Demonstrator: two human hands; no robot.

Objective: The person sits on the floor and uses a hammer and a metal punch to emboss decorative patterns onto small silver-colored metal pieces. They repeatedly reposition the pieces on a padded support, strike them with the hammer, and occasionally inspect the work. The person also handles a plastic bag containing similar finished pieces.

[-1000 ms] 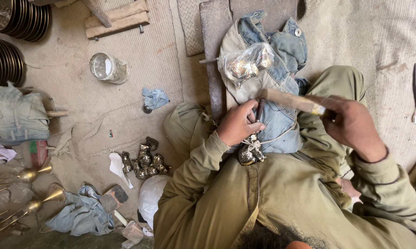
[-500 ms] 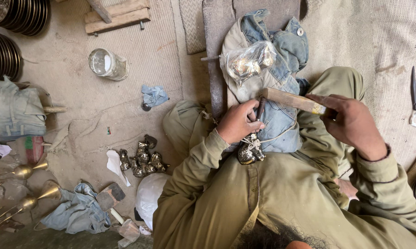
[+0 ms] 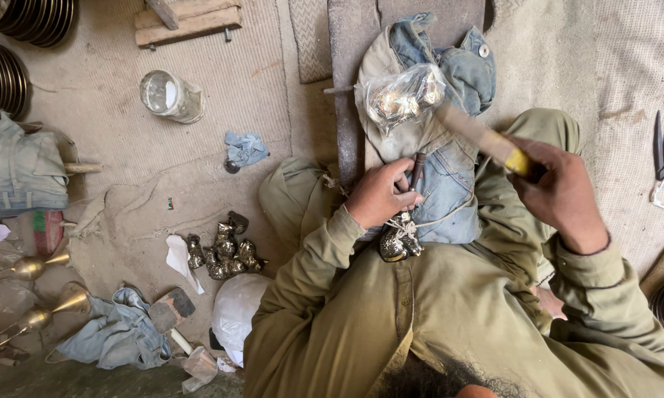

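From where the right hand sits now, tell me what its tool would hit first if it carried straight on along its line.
The right hand holds a stick-like tool pointing up-left; straight on, it would probably first meet the clear bag of shiny metal pieces lying on the denim cloth, though depth is unclear.

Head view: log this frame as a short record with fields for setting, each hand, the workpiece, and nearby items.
setting: person seated on a cloth-covered floor, denim-padded block in front
left hand: left hand grips a dark punch upright over the workpiece
right hand: right hand holds a wooden-handled hammer, raised and motion-blurred
workpiece: small shiny metal piece at the lap
nearby: plastic bag of metal parts on the block; pile of metal pieces; glass jar; pliers
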